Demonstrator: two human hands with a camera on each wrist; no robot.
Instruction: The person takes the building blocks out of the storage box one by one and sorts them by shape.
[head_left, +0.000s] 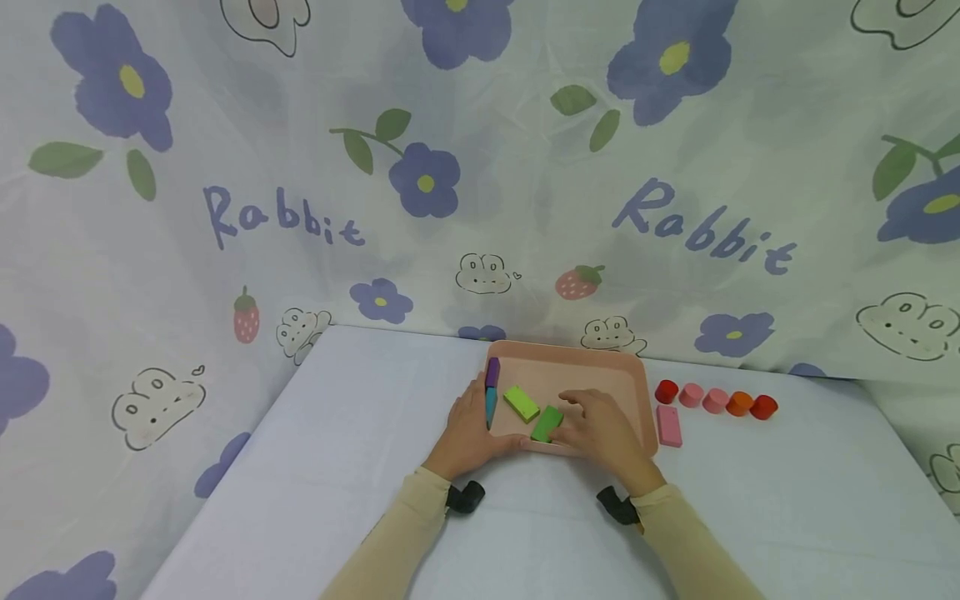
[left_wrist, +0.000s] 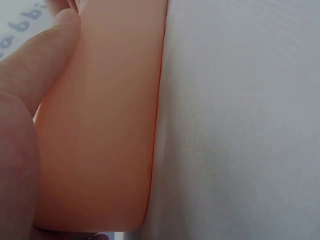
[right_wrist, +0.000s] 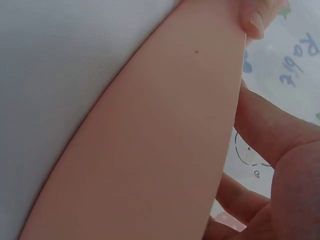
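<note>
A pale orange tray (head_left: 570,371) lies on the white table in the head view. My left hand (head_left: 468,429) rests against its front left corner, fingers extended along the left side, thumb along the front wall. In the tray, a purple block (head_left: 492,372) and a blue block (head_left: 491,407) line the left wall end to end. A yellow-green block (head_left: 521,403) lies slanted to their right. My right hand (head_left: 600,429) reaches over the front wall, thumb right at the edge of a green block (head_left: 547,423), index finger spread away above the tray floor. Its other fingers are partly hidden.
Right of the tray stands a row of short cylinders: a red one (head_left: 666,392), pink ones (head_left: 716,401), an orange one (head_left: 739,404) and another red one (head_left: 764,407). A pink block (head_left: 669,426) lies below them beside the tray wall. A patterned cloth (head_left: 525,208) hangs behind the table.
</note>
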